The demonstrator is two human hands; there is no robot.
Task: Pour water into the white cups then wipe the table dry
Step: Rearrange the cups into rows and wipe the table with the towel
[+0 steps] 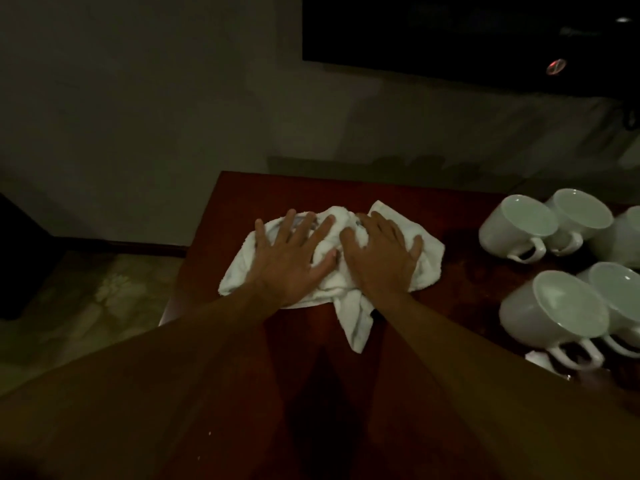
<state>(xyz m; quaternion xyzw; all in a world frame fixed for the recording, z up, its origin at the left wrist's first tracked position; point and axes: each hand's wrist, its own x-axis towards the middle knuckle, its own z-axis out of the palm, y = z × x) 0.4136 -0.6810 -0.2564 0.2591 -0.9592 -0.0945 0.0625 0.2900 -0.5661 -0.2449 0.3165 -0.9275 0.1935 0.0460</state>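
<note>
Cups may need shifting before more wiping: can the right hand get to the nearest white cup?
Likely yes: only bare table lies between the right hand and that cup.

A dark reddish-brown wooden worktop (450,209), dimly lit, fills the lower middle of the view, with its far left corner visible. A crumpled white towel (427,252) lies bunched on it toward the far left, with one twisted tail trailing toward the near edge. Apart from the towel, on the right side, white cups (516,225) stand close together, openings up. Three form a far row and two sit nearer, with handles turned toward the near edge. The wood between towel and cups looks mottled.
</note>
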